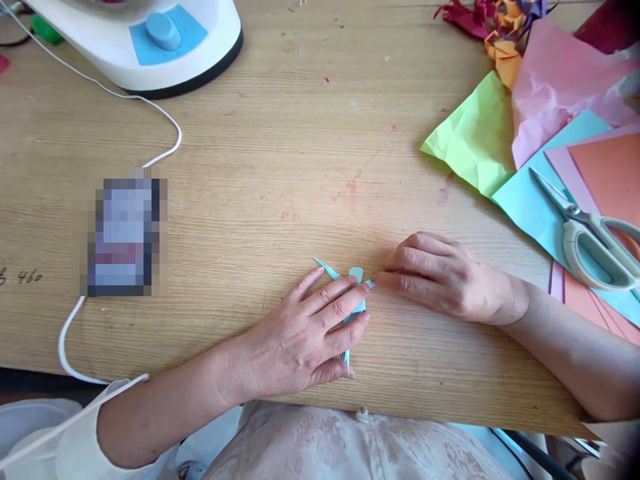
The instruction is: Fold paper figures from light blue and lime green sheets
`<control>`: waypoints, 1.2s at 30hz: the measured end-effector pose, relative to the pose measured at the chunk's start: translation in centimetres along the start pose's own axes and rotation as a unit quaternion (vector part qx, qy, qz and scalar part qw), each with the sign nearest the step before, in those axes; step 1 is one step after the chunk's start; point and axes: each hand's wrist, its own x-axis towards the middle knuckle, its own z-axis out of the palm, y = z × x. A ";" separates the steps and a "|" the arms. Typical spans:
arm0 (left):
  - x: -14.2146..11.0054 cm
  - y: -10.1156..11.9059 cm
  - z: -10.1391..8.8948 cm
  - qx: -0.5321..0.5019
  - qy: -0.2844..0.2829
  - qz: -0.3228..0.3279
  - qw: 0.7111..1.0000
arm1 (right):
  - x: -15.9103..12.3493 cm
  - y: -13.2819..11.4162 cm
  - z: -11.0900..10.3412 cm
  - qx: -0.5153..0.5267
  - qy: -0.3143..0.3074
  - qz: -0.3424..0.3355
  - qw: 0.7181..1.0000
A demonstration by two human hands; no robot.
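A small light-blue folded paper piece point(357, 275) lies on the table, with narrow pointed strips sticking out at its upper left, right and bottom. My left hand point(305, 331) is laid over it, fingers spread and stretched out, holding it down against the wood. Much of the paper is hidden under those fingers. From the right, my right hand point(440, 277) pinches the short tip of the paper between thumb and fingers; its fingertips partly hide the grip.
At right, scissors point(597, 247) rest on sheets of coloured paper point(535, 213). Crumpled green paper point(475, 137) and orange folded pieces point(505, 57) lie behind. A phone point(123, 237) with a white cable point(170, 120) lies left, below a white appliance base point(200, 40).
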 end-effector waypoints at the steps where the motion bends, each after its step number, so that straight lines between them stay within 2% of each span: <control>1: 0.0 0.0 0.0 0.001 0.004 0.001 1.000 | 0.0 0.0 0.0 -0.003 0.001 -0.002 1.000; 15: 0.4 0.2 -0.2 0.031 0.002 -0.004 1.000 | 0.3 -0.1 -0.3 -0.027 0.009 -0.028 0.999; 36: 0.0 -0.1 -0.4 -0.003 -0.004 -0.003 1.000 | 1.4 0.0 -0.3 -0.013 0.003 -0.065 0.998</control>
